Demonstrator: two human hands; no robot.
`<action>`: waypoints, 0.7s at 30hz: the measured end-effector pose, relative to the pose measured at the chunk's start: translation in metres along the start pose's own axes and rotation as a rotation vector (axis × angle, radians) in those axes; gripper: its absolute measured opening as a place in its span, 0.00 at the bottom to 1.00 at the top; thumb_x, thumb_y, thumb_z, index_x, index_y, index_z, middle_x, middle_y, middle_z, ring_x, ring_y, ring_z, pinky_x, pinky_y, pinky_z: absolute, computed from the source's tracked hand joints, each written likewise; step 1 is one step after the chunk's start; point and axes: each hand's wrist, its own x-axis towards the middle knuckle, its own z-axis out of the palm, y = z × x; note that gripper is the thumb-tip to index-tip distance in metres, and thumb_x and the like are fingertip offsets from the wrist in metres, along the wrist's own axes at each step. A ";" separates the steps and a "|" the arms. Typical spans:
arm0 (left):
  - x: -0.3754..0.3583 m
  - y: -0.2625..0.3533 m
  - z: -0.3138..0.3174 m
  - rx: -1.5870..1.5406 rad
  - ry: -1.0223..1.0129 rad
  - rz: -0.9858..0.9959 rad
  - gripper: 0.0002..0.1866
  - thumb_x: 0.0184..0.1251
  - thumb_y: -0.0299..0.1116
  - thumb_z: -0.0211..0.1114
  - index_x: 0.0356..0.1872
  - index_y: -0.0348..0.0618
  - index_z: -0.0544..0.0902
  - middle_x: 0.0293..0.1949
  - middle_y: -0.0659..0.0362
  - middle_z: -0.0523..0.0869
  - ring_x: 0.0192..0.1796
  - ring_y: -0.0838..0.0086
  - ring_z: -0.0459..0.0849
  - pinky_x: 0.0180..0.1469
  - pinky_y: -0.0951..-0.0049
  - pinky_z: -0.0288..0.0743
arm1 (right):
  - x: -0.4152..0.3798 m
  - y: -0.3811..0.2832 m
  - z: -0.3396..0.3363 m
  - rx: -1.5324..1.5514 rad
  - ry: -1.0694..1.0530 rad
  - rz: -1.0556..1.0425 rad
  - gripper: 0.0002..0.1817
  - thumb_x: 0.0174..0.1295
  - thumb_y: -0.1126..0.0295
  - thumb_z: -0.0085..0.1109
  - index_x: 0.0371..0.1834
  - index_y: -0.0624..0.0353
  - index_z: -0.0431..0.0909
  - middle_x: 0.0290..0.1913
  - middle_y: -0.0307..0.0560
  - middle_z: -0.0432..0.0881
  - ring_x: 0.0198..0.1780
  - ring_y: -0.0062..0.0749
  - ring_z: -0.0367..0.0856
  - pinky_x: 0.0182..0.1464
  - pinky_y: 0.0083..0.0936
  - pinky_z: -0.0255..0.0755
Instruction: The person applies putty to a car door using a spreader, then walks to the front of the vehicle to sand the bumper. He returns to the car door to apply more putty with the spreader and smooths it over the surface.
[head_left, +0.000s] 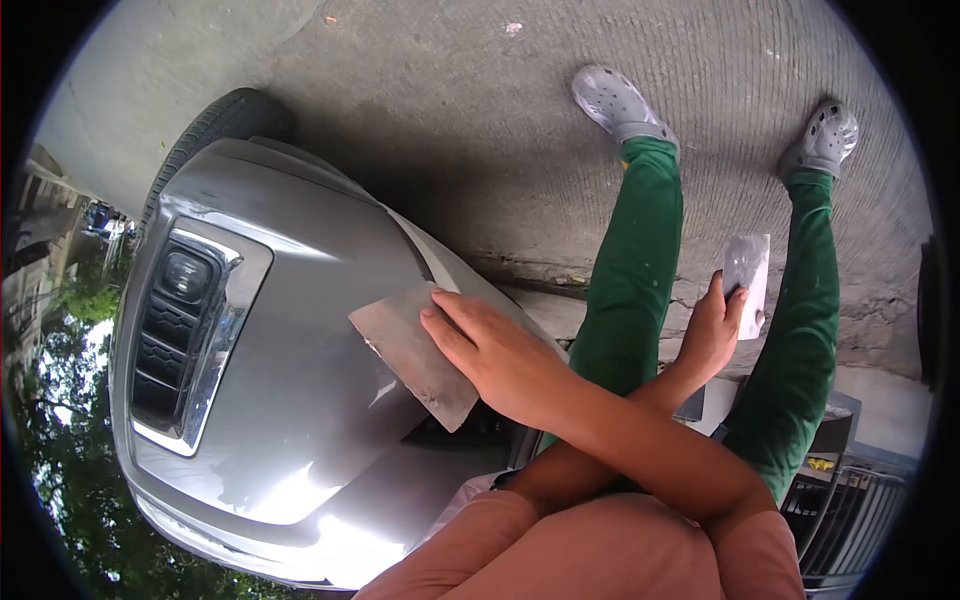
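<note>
My right hand reaches across to the left, closed on a thin, tan-grey flat spreader with a rough, crusty edge. The spreader overlaps the silver-grey car bumper in this view. Under that forearm my left arm crosses the other way. At its end, my left hand grips a pale rectangular plate with white smears, held between my legs. Part of each hand's fingers is hidden behind what it holds.
A fog lamp sits in a chrome-edged recess of the bumper, with a tyre beyond. My shoes stand on ridged concrete. Metal railings are at the lower right, trees at the lower left.
</note>
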 end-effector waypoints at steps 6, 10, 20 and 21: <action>0.002 -0.002 -0.003 -0.006 -0.008 0.065 0.17 0.82 0.37 0.55 0.58 0.33 0.71 0.40 0.43 0.86 0.40 0.57 0.85 0.47 0.60 0.77 | 0.007 0.003 0.008 0.028 0.058 0.032 0.32 0.64 0.82 0.53 0.75 0.65 0.65 0.76 0.60 0.64 0.73 0.53 0.68 0.73 0.40 0.67; 0.002 0.004 -0.008 -0.037 -0.004 0.049 0.16 0.82 0.38 0.55 0.57 0.33 0.70 0.40 0.43 0.86 0.41 0.56 0.87 0.47 0.59 0.77 | -0.001 0.002 0.005 0.033 0.025 -0.003 0.29 0.70 0.77 0.49 0.75 0.64 0.65 0.76 0.61 0.64 0.74 0.55 0.69 0.74 0.42 0.67; -0.001 0.008 -0.014 -0.019 -0.030 0.033 0.16 0.82 0.37 0.54 0.56 0.33 0.70 0.37 0.39 0.86 0.40 0.46 0.87 0.43 0.53 0.76 | 0.000 0.003 0.003 0.110 0.007 0.087 0.40 0.56 0.84 0.62 0.76 0.62 0.64 0.79 0.55 0.60 0.74 0.53 0.68 0.72 0.41 0.70; -0.001 0.009 -0.014 0.017 -0.032 0.050 0.15 0.82 0.36 0.54 0.57 0.33 0.70 0.36 0.39 0.86 0.39 0.43 0.86 0.42 0.51 0.76 | 0.000 0.002 0.003 0.118 0.001 0.095 0.40 0.56 0.84 0.63 0.76 0.61 0.64 0.79 0.54 0.60 0.74 0.53 0.68 0.71 0.41 0.70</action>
